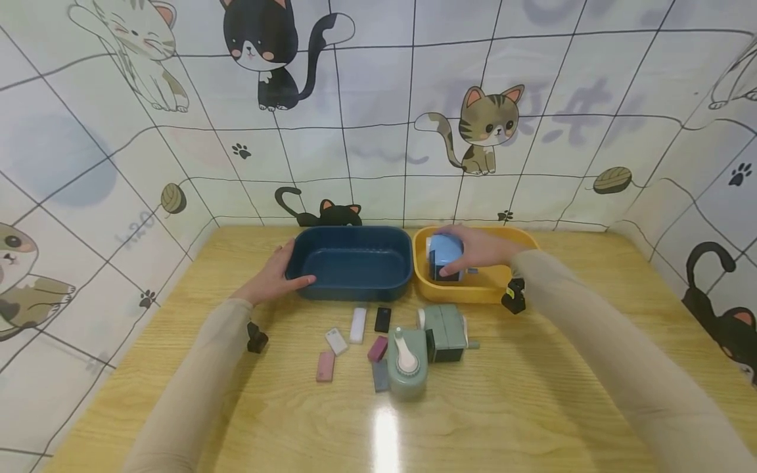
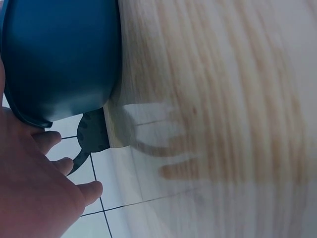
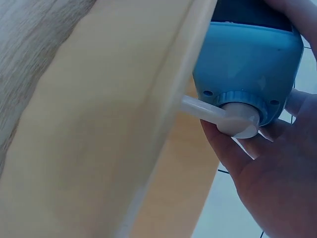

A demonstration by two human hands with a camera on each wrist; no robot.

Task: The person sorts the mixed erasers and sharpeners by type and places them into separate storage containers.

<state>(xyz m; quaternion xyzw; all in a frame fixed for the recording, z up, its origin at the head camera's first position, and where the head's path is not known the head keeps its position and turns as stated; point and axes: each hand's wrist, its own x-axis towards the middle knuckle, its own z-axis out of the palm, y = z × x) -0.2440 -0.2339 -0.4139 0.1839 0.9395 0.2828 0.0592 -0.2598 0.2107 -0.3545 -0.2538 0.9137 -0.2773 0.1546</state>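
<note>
My right hand [image 1: 467, 246] holds a blue pencil sharpener [image 1: 446, 253] inside the yellow bin [image 1: 520, 238], fingers and thumb around its body. In the right wrist view its pale crank [image 3: 205, 110] lies near the bin's rim. My left hand [image 1: 274, 272] grips the left end of the dark blue bin [image 1: 355, 291]; the thumb lies over the rim, while several fingertips [image 2: 90, 192] show outside it in the left wrist view. Two green pencil sharpeners stand in front of the bins: one with its crank [image 1: 405, 355] facing up, the other green sharpener [image 1: 446, 332] beside it.
Several small blocks lie left of the green sharpeners: a white block [image 1: 357, 325], a black block [image 1: 383, 320], a light grey block [image 1: 336, 341], a pink block [image 1: 325, 366], a magenta block [image 1: 378, 349] and a grey-blue block [image 1: 380, 376]. A cat-print wall covering [image 1: 378, 151] rises behind the table [image 1: 520, 407].
</note>
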